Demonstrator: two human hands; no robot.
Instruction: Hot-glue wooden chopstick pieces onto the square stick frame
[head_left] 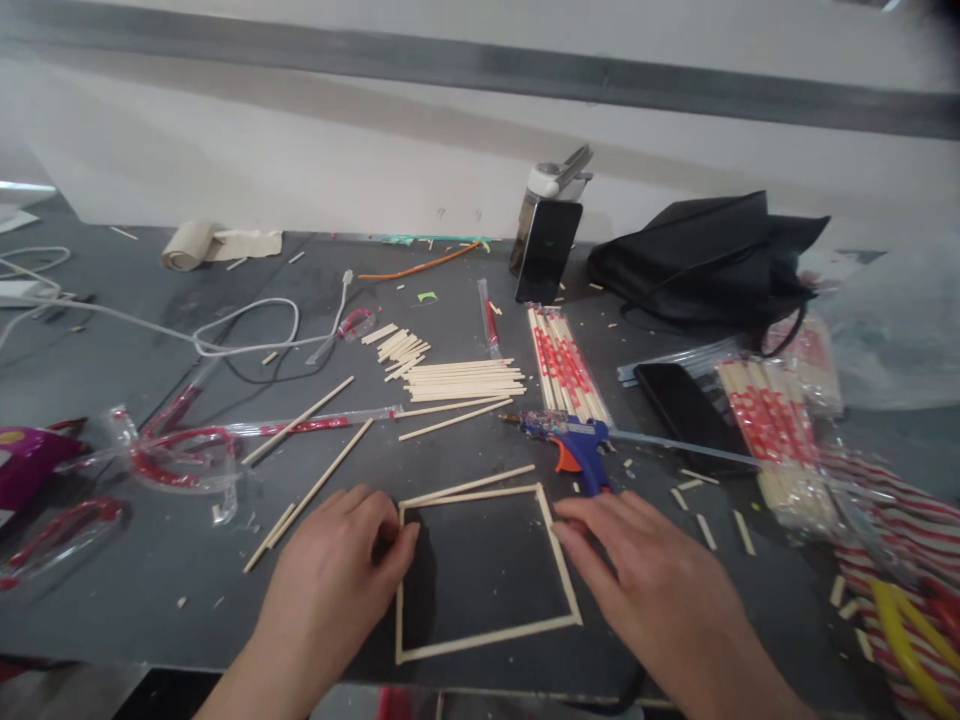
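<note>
A rectangular frame of wooden sticks [491, 637] lies on the dark table between my hands. My left hand [337, 565] has its fingers curled and pinched on the frame's left side. At the right side, the thumb and fingertips of my right hand [637, 570] close on the upper part of that stick. One loose stick [480, 482] rests along the frame's top edge at a slight angle. Just beyond the frame sits a blue glue gun [577, 440] with an orange trigger. Behind it, a row of sticks [465, 380] lies beside a pile of shorter pieces [401, 347].
Packs of sticks [566, 365], a black phone [682, 410], a black bag [705, 260] and yellow-handled pliers [904, 640] are at the right. A phone [549, 250] leans upright on a bottle. Torn wrappers [180, 460] and a white cable [150, 325] spread leftward.
</note>
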